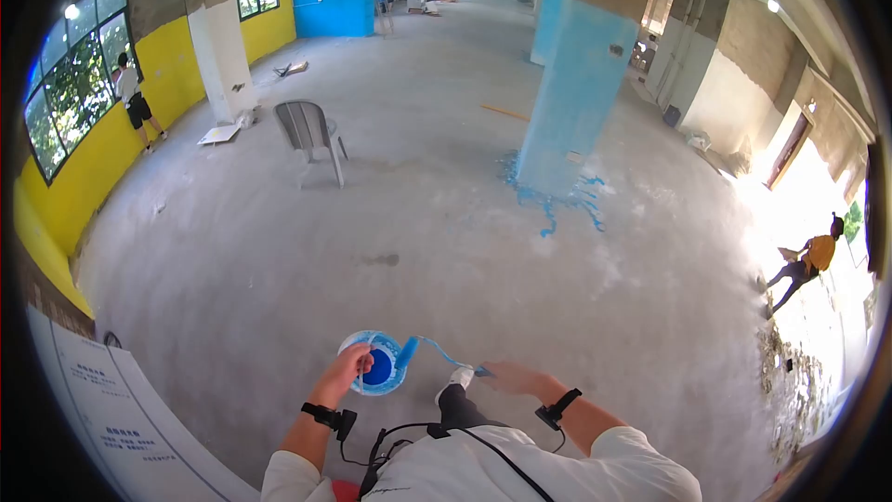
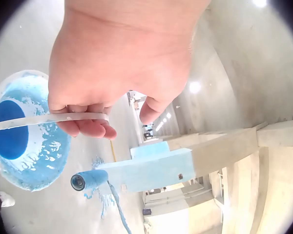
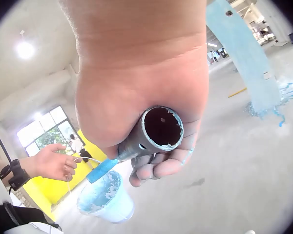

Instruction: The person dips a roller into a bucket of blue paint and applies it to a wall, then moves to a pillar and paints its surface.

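Note:
My left hand (image 1: 348, 368) holds up a white bucket (image 2: 49, 156) by its thin handle (image 2: 39, 119), which runs under the curled fingers. Inside, the walls are smeared light blue, and a pool of deep blue paint (image 2: 10, 130) lies at the bottom. In my right hand (image 1: 516, 379) is a paint roller, its hollow tube handle (image 3: 132, 147) wrapped by the fingers. The roller's blue sleeve (image 1: 407, 353) is beside the bucket's right rim in the head view and overlaps the bucket's far rim in the right wrist view.
Ahead stands a light blue pillar (image 1: 569, 98) with blue splashes (image 1: 548, 200) around its base. A grey plastic chair (image 1: 305, 128) is at left on the concrete floor. One person (image 1: 136, 98) stands by the left windows, another (image 1: 810, 260) at the right. White printed boards (image 1: 121, 409) lie lower left.

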Tool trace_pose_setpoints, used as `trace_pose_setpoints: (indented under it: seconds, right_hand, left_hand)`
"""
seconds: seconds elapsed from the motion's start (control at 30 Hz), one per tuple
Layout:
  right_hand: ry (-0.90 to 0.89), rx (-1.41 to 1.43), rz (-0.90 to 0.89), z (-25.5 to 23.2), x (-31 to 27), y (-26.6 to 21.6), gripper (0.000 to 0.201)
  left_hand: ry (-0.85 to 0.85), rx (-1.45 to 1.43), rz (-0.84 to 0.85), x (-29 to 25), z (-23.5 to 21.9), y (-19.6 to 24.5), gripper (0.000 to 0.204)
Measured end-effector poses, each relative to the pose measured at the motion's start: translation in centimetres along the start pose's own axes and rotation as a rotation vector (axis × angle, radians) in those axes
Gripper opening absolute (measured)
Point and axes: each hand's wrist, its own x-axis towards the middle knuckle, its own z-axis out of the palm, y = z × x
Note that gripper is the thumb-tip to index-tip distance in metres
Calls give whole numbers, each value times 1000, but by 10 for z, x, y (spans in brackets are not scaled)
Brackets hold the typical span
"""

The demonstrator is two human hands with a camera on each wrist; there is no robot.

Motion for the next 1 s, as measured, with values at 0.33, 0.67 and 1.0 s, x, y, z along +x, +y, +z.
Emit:
trace_pose_setpoints:
  seconds: [0.33, 0.67, 1.0]
  right_hand:
    - [186, 104, -87, -77, 69, 96, 30]
    - [244, 206, 111, -215, 54, 122, 33]
    - [298, 73, 307, -286, 79, 230, 38]
  left_hand:
    - [-173, 118, -88, 168, 59, 82, 26]
    - [-395, 326, -136, 325, 180, 171, 26]
    - [-636, 451, -145, 486, 316, 185, 26]
